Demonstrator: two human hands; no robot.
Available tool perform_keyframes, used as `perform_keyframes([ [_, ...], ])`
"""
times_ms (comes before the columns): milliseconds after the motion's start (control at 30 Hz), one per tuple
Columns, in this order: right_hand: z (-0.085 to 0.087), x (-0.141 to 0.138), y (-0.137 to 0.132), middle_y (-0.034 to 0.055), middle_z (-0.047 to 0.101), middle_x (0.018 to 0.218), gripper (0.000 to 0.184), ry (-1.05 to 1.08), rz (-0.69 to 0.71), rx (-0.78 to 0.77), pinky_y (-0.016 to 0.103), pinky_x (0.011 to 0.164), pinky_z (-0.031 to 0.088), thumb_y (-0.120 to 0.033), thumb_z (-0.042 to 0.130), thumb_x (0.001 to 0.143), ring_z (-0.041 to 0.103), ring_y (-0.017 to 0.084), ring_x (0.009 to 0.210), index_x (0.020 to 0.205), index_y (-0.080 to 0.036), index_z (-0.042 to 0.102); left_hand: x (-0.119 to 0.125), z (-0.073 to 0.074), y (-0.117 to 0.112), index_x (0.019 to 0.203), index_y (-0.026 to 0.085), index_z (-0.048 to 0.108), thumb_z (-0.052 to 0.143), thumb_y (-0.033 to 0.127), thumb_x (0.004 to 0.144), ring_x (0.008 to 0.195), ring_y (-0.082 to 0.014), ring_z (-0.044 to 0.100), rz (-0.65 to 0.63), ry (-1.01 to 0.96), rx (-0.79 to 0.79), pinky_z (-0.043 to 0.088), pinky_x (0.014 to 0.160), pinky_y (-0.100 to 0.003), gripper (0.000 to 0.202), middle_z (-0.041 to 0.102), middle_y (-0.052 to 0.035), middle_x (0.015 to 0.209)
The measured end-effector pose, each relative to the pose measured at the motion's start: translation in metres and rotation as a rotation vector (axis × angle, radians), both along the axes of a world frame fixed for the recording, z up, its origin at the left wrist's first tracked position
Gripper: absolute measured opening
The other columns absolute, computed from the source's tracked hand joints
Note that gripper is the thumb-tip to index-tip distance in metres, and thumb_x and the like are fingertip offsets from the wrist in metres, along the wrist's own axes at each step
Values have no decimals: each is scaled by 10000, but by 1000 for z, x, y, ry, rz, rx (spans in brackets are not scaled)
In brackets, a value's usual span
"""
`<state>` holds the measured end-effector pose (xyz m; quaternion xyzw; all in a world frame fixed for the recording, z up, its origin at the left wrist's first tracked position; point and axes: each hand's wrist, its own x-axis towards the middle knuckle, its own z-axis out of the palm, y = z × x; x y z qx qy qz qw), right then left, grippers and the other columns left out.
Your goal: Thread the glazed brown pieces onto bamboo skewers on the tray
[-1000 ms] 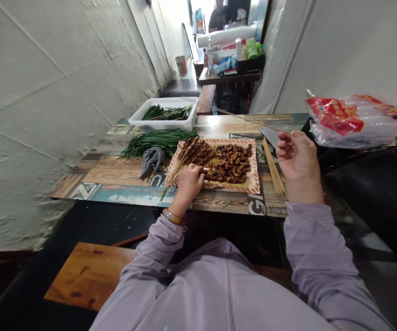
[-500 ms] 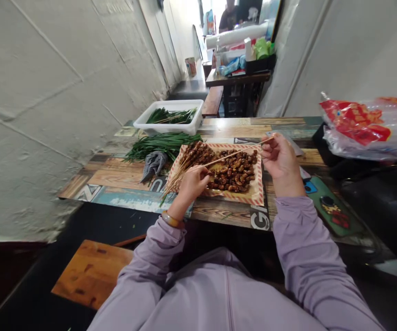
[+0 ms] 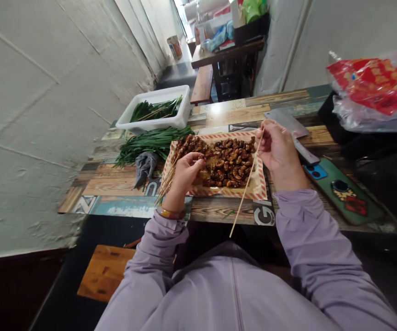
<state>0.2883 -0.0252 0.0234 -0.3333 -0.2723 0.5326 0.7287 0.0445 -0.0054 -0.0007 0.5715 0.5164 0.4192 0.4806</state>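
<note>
A red-and-white striped paper-lined tray point(image 3: 263, 186) lies before me, holding a heap of glossy dark-brown marinated pieces point(image 3: 231, 163), perhaps meat. At its left end lies a bundle of loaded skewers point(image 3: 187, 145), with bare stick ends pointing toward me. My left hand point(image 3: 182, 174) is over the tray's left half, thumb and forefinger pinched on one small brown piece point(image 3: 201, 157). Above the tray's right edge, my right hand point(image 3: 277, 149) grips a thin bamboo skewer point(image 3: 243, 197) near one end. The skewer slants down toward me, its lower end past the table edge, and looks bare.
Long green chives point(image 3: 146, 145) and a grey cloth point(image 3: 145, 168) lie left of the tray. Behind them stands a white tub point(image 3: 125, 120) of greens. To the right are a cleaver point(image 3: 288, 123), a green phone point(image 3: 348, 191) and a red-printed plastic bag point(image 3: 374, 85).
The skewer has swung from lying across the tray between both hands to hanging from my right hand. My left hand has left it and pinches a brown piece. The view has tilted downward.
</note>
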Motion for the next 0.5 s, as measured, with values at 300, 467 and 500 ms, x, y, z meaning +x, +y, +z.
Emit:
perform_keyframes([
  [300,-2,-2,-1,-75,576,580,270,-141,22,-11,183,347,246,-400,725,732,417,32,389,736,-223,521,9,0,11,913,134,673,713,294,690,813,-125,618,-20,-132,35,462,703,-220,278,693,-62,926],
  [467,3,-15,-11,-55,613,605,302,-254,92,-7,183,342,241,-479,704,760,436,36,381,792,-226,543,23,17,4,908,153,675,741,267,674,626,-64,541,-80,-249,-30,358,505,-164,268,683,-33,848],
  [500,4,-19,-12,-52,620,606,313,-260,114,-6,181,340,245,-493,700,762,442,40,380,805,-226,543,26,21,3,906,155,672,749,260,668,600,-54,523,-102,-279,-44,340,485,-161,271,681,-28,837],
])
